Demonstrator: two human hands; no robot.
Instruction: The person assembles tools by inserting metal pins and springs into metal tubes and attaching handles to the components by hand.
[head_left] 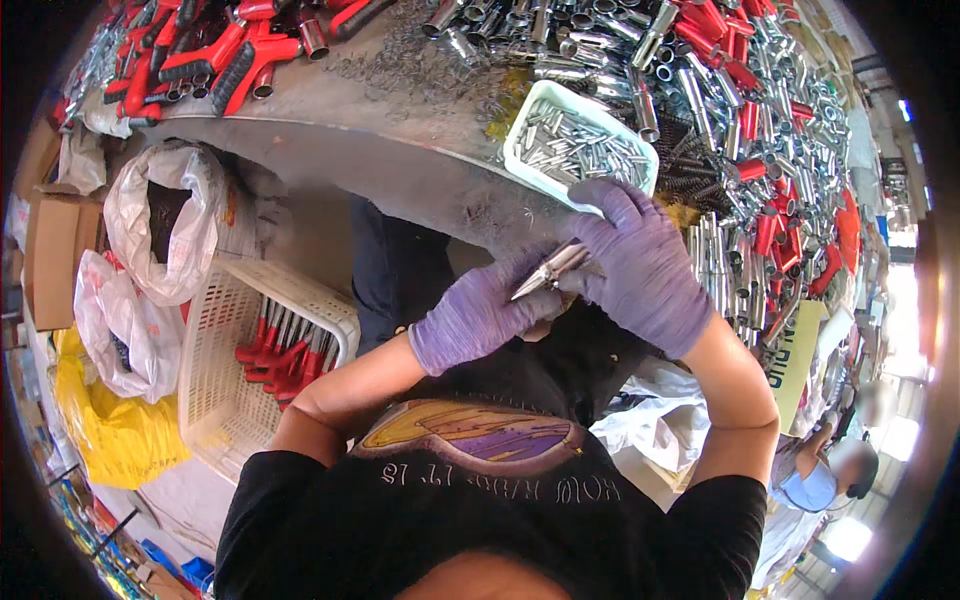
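Note:
Both my hands wear purple-grey work gloves and meet in front of my body. My left hand [482, 312] is closed around a shiny, narrow metal fitting [552, 270] that points up and to the right. The fingers of my right hand [640, 268] close in at its upper end; the glove hides part of the contact. Just beyond the right fingers stands a pale green-white plastic tray [513, 165] of small silver pins [575, 145], on the near edge of the workbench [400, 165].
Chromed tubes [590, 50] and red parts [765, 230] heap up at the far right. Red-and-black handles [240, 65] lie far left. Dark springs [690, 165] sit right of the tray. A white crate [225, 390] with red-handled tools [290, 350] stands left, beside white sacks [165, 220].

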